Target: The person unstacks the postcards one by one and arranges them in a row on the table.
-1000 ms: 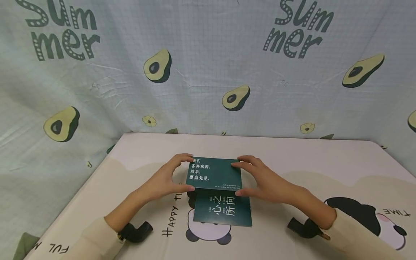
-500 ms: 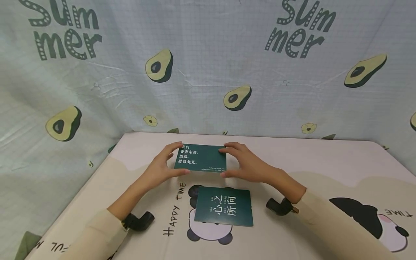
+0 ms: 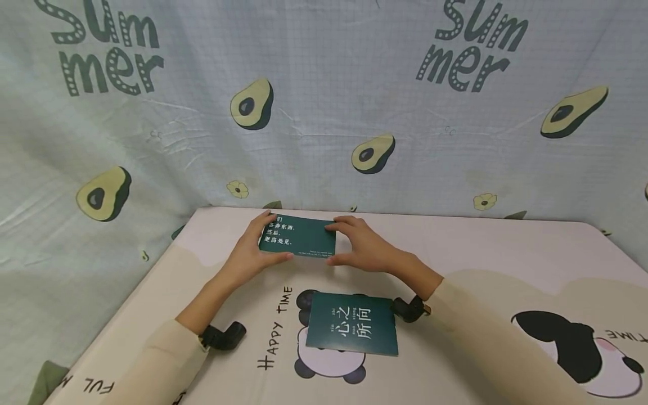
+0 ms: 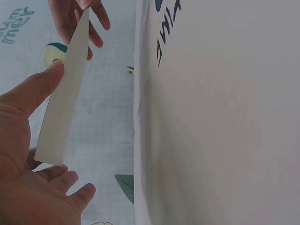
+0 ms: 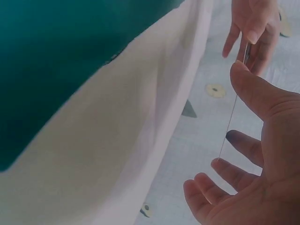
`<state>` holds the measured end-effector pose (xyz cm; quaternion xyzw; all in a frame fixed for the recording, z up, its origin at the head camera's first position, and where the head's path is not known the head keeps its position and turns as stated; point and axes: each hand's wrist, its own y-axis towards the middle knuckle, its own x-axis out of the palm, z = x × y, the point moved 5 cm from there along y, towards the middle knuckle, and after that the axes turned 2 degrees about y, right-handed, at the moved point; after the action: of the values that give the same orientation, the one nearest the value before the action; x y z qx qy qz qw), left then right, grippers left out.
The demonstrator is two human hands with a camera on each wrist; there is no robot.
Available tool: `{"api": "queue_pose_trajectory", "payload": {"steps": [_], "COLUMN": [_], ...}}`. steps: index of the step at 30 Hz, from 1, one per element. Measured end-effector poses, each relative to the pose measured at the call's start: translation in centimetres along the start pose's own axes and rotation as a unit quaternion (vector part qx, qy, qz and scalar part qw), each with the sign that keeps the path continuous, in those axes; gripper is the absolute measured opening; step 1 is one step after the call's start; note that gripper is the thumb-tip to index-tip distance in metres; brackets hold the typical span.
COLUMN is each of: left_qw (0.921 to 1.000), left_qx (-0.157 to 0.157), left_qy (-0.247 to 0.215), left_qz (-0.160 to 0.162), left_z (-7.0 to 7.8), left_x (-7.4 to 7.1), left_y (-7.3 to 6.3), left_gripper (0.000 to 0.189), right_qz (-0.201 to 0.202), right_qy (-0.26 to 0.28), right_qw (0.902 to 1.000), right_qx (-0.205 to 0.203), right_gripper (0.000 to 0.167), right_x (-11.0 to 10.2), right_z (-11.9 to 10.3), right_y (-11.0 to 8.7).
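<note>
A dark green card with white Chinese characters is held up off the table near its far edge. My left hand grips its left end between thumb and fingers, and my right hand pinches the right end the same way. From the left wrist, the card's pale underside shows, tilted; from the right wrist, the card is seen edge-on as a thin line. A second green card, its white characters turned sideways, lies flat on the table nearer the person, just left of the right wrist camera.
The table has a pale cover printed with cartoon pandas and lettering. Behind it hangs a white curtain with avocado prints. A black wrist camera sits on the left wrist, another on the right.
Both hands have carried the held card away from the person and to the left, off from above the lying card, which now shows whole. The lying card stays in place.
</note>
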<state>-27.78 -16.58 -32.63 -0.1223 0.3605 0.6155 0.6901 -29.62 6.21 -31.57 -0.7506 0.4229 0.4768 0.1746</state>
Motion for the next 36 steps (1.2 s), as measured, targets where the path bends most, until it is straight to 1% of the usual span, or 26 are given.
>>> {"api": "queue_pose_trajectory", "payload": {"steps": [6, 10, 14, 18, 24, 29, 33, 36], "left_qw": [0.9998, 0.9994, 0.9990, 0.9983, 0.9972, 0.9970, 0.9954, 0.9928], "left_qx": [-0.019, -0.031, -0.037, -0.044, -0.051, -0.058, -0.074, -0.090], "left_qy": [0.009, 0.000, -0.015, -0.027, -0.032, -0.016, 0.013, 0.035], "left_qz": [-0.006, -0.013, -0.019, -0.025, -0.044, -0.049, -0.059, -0.071], "left_z": [-1.2, -1.8, -2.6, -3.5, -4.6, -5.3, -6.3, -7.0], "left_x": [-0.5, -0.9, -1.2, -1.1, -0.6, -0.8, -1.0, -1.1], "left_y": [1.5, 2.5, 3.2, 3.9, 4.8, 5.2, 5.4, 5.5], "left_gripper": [0.096, 0.098, 0.099, 0.099, 0.099, 0.100, 0.102, 0.101], "right_qz": [-0.001, -0.004, -0.010, -0.016, -0.024, -0.028, -0.036, -0.044], "right_qy": [-0.002, -0.005, 0.004, 0.011, 0.009, 0.008, -0.007, -0.014], "right_qw": [1.0000, 0.9998, 0.9996, 0.9992, 0.9983, 0.9979, 0.9976, 0.9971], "right_qx": [0.008, 0.016, 0.025, 0.033, 0.053, 0.057, 0.059, 0.061], "right_gripper": [0.074, 0.074, 0.074, 0.072, 0.072, 0.072, 0.071, 0.070], "right_x": [0.0, 0.1, 0.4, 0.9, 1.9, 2.7, 3.2, 3.6], "right_z": [-0.1, -0.1, 0.1, 0.4, 1.3, 1.6, 1.6, 1.4], "right_y": [1.9, 3.2, 4.3, 5.2, 5.9, 6.8, 7.5, 8.0]}}
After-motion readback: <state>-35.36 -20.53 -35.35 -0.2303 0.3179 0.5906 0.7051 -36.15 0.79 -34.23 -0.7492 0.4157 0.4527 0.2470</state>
